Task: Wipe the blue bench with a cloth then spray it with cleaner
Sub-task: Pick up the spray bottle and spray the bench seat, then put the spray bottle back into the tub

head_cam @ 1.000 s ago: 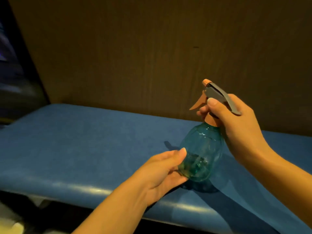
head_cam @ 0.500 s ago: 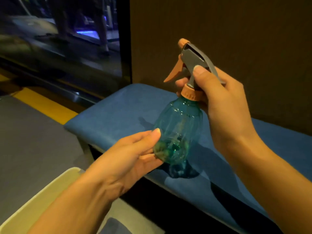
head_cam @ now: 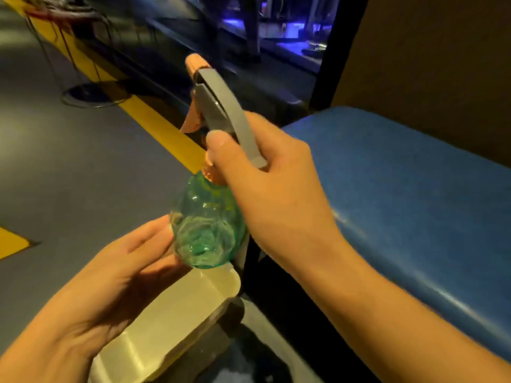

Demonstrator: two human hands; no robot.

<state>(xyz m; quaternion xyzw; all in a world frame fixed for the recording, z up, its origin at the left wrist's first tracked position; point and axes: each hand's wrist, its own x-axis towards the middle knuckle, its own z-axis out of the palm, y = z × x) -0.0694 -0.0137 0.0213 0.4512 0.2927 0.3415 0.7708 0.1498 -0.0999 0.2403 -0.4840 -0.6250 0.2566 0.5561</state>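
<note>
Translucent teal plastic spray bottle [head_cam: 206, 225] with orange-and-grey trigger head held off the counter's end.

Neck is wrapped by right hand [head_cam: 272, 194], grip closed; base is cradled by left hand [head_cam: 116, 275], fingers spread. Blue padded counter [head_cam: 414, 194] lies right, cream bin [head_cam: 171, 319] below.

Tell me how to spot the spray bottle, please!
Find the long blue bench on the right. Just off its left end, two hands meet in the middle of the view: the right hand grips the neck, the left hand cups the base. Between them is the bottle, see-through green with a grey-and-orange sprayer.
</note>
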